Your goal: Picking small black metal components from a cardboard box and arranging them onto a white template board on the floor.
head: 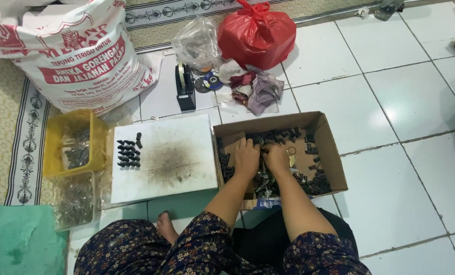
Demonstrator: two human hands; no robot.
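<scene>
An open cardboard box (328, 136) lies on the tiled floor before me, holding several small black pieces (281, 136) and some metal bits. Both hands are inside it. My left hand (247, 159) rests palm down on the pile, fingers curled into the pieces. My right hand (276, 156) is beside it, touching it, fingers bent down among the pieces; what either hand grips is hidden. Left of the box lies a white board (186, 168) with a dark smudge and several black pieces (128, 153) lined up in rows at its left edge.
A yellow crate (59, 133) and a clear tub (74, 201) with small bagged parts stand at the left. Behind are a big printed sack (74, 51), a tape dispenser (185, 84), a clear bag (197, 43), a red bag (257, 33) and rags (260, 91). My knees (186, 249) are below.
</scene>
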